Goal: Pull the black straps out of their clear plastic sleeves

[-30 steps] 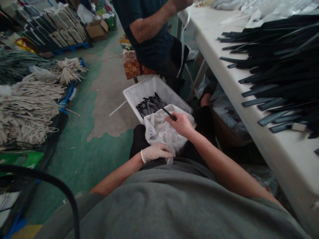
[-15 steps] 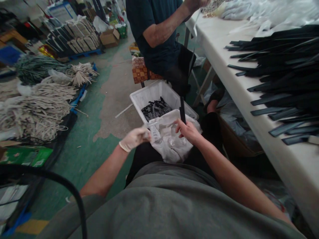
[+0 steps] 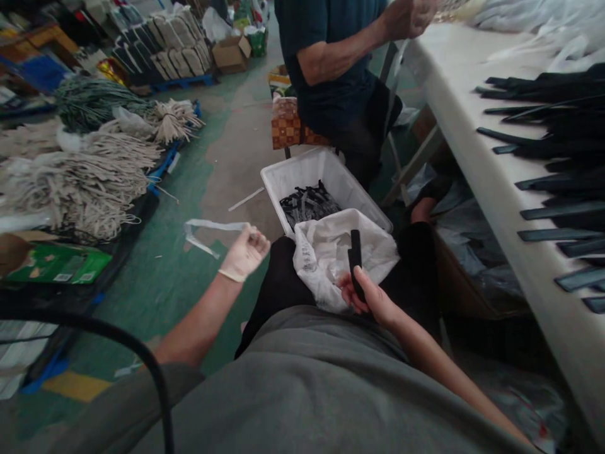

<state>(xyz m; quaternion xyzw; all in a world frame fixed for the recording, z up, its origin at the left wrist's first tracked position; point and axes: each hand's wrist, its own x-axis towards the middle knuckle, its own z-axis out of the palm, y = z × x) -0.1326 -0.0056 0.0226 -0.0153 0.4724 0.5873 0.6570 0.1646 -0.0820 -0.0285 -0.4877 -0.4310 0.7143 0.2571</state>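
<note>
My left hand [image 3: 244, 253], in a pale thin glove, is closed on one end of a whitish translucent strip [image 3: 212, 225]. The strip's free end trails out to the left over the floor. Black flat strip pieces [image 3: 355, 255] stand up from my right hand [image 3: 366, 293], which is bare and grips their lower ends. Below and behind that hand, a white plastic bag [image 3: 317, 265] lies open across my lap. Just beyond the bag is a white plastic bin [image 3: 271, 183] holding many short black and clear pieces [image 3: 309, 203].
A co-worker [image 3: 331, 69] sits ahead by the white table [image 3: 472, 164]. Many black strips [image 3: 567, 151] lie on the table at right. Bundles of beige cords [image 3: 85, 183] rest on a pallet at left. A cardboard box [image 3: 467, 271] stands under the table.
My left hand has moved left and away from the bag, with the whitish strip now stretched out. My right hand has lowered towards me with the black pieces. The view has turned left.
</note>
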